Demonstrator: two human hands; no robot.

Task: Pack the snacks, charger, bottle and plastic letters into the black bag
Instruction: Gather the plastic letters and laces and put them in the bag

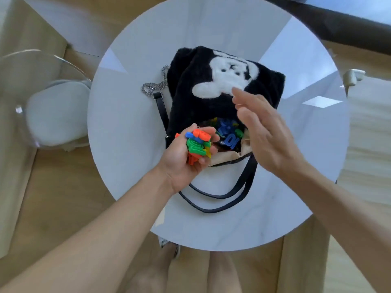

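Plastic letters (197, 144) fill my cupped left hand (186, 153): light, hard, slippery little shapes, best scooped rather than pinched. More lie inside the black bag (186, 81), soft and plush, its mouth just beyond my fingers. My right hand (264, 134) hovers open and empty above the desk (127, 115).

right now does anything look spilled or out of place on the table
Nothing looks spilled. The left hand holds a bunch of plastic letters at the open mouth of the black bag, where more letters already lie. The right hand hovers open above. No loose letters show on the round table.
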